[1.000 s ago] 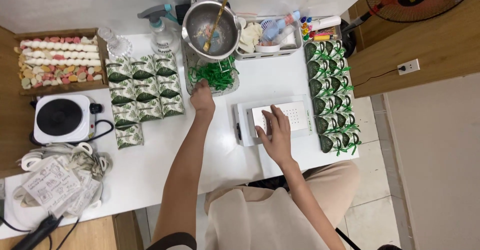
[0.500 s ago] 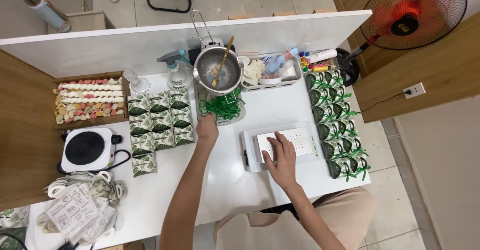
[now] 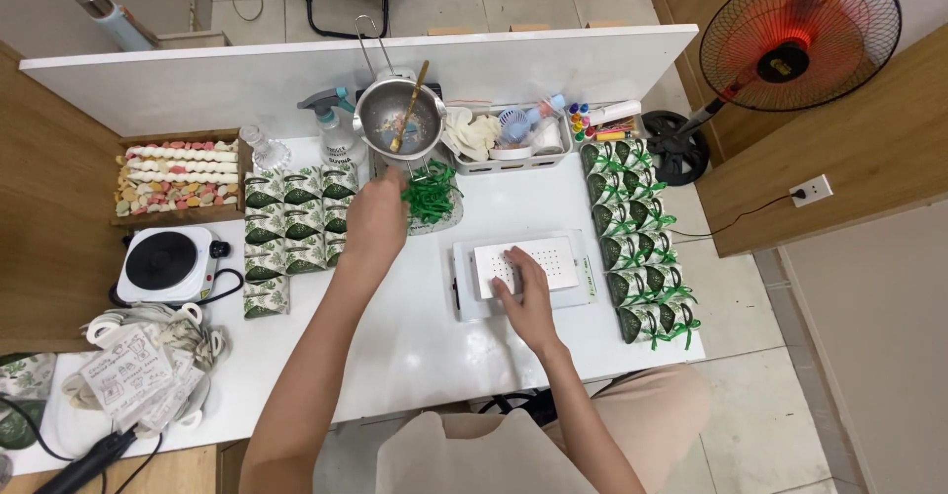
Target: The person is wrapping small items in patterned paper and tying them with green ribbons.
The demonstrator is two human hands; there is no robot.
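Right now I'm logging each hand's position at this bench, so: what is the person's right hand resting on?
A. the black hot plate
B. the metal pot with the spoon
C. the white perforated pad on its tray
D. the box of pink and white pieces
C: the right hand lies flat on the white perforated pad in front of the person, while the left hand reaches toward the green ribbons.

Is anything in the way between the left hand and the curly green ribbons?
No. The left hand is right beside the green ribbon pile, with nothing visible between them. The metal pot stands behind the ribbons, not in the way.
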